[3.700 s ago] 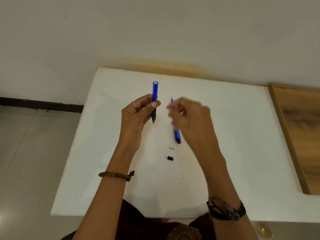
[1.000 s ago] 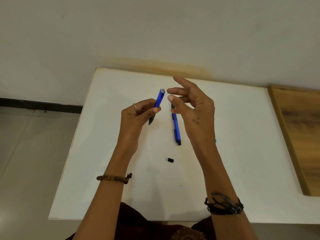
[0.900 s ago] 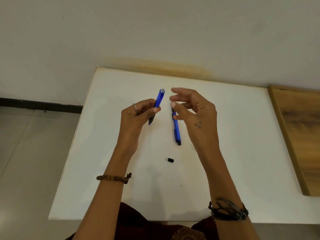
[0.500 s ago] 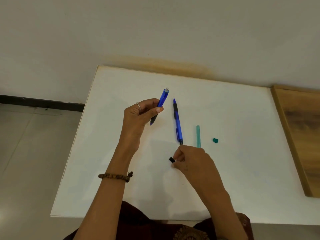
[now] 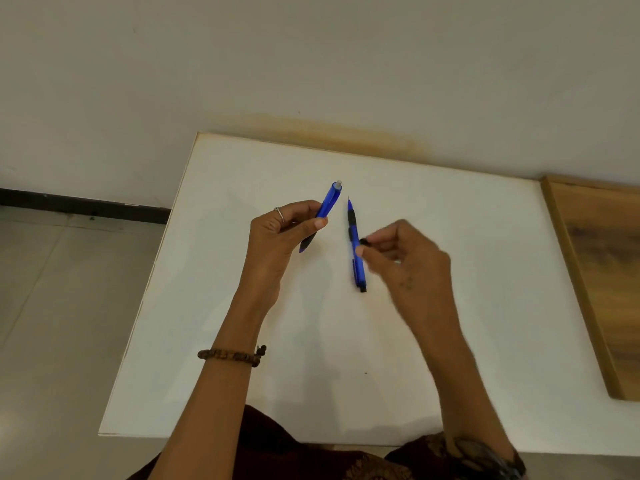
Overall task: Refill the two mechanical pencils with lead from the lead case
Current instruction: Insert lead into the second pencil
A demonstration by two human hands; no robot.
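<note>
My left hand [image 5: 280,237] grips a blue mechanical pencil [image 5: 327,204] above the white table [image 5: 242,168]. Its tip points down toward me and a small white eraser shows at its open upper end. A second blue mechanical pencil [image 5: 356,261] lies flat on the table just to the right, its tip pointing away from me. My right hand [image 5: 405,261] hovers beside that pencil and pinches a small black cap [image 5: 363,241] between thumb and forefinger. The lead case and its lid are hidden behind my right hand.
A pale wall rises directly behind the table's far edge. A wooden surface [image 5: 606,271] adjoins the table on the right. Tiled floor [image 5: 52,289] lies to the left. Bracelets sit on both wrists.
My right hand picked the black cap off the table near me and carried it up beside the lying pencil. It now covers the teal lead case and its lid. The left hand held still.
</note>
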